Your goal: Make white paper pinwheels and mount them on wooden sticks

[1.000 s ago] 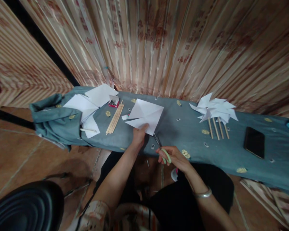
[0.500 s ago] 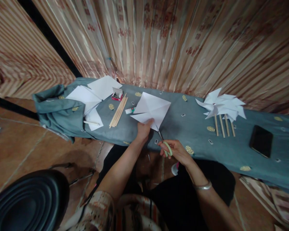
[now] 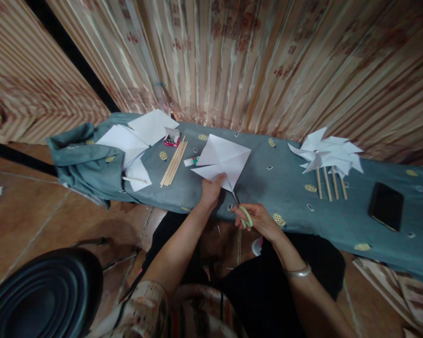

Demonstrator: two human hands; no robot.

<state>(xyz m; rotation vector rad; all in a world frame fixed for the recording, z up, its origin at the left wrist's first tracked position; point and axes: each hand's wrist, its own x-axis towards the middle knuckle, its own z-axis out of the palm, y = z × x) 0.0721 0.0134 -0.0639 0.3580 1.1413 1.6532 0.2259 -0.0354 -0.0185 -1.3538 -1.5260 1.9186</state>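
A creased white paper square point(image 3: 229, 155), with a slit on its left side, lies tilted over the covered table in front of me. My left hand point(image 3: 212, 188) pinches its near edge, thumb on top. In my right hand point(image 3: 255, 217) are scissors with pale green handles point(image 3: 247, 218), my fingers through the loops. Their blades meet the near corner of the paper, close to my left thumb. Just left of the paper, partly under it, lies a small white and green tube or stick point(image 3: 191, 161).
Wooden sticks point(image 3: 173, 164) and a small red box of pins point(image 3: 171, 137) lie to the left, near white paper sheets point(image 3: 125, 141). Paper pinwheels on sticks point(image 3: 326, 152) and a black phone point(image 3: 387, 206) are on the right. A black stool point(image 3: 45, 295) stands at lower left.
Almost nothing differs; both hands, the scissors and the paper hold nearly the same position. The view has shifted very slightly.
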